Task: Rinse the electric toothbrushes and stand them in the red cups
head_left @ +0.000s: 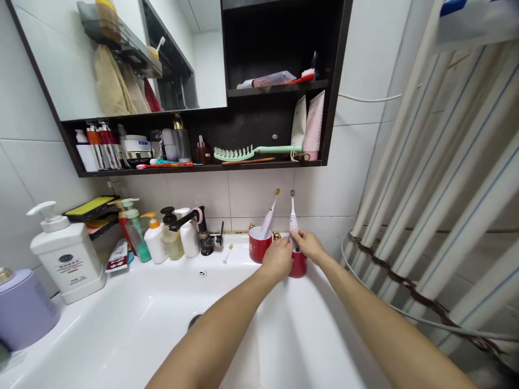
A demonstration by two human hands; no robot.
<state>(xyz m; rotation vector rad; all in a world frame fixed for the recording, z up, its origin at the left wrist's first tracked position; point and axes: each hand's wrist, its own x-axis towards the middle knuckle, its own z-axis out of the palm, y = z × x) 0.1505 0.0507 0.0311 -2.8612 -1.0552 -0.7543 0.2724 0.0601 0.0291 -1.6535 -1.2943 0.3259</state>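
Observation:
My right hand [308, 246] is closed on the handle of a white and pink electric toothbrush [293, 219], which stands upright, head up, with its lower end at a red cup [299, 266]. At that cup's left side, my left hand [279, 258] is curled against it; its fingertips are partly hidden. Just left of my hands, a second red cup [259, 248] with a white inside holds another electric toothbrush [268, 219], leaning to the right. A loose brush head [228, 254] lies on the sink ledge.
Below my arms is a white sink [133, 319] with a black faucet [206, 237]. Several pump bottles [156, 237] line its back left. Overhead hangs a dark cabinet [259, 127] holding a green hairbrush [239, 154]. At the right hangs a striped shower curtain [438, 189].

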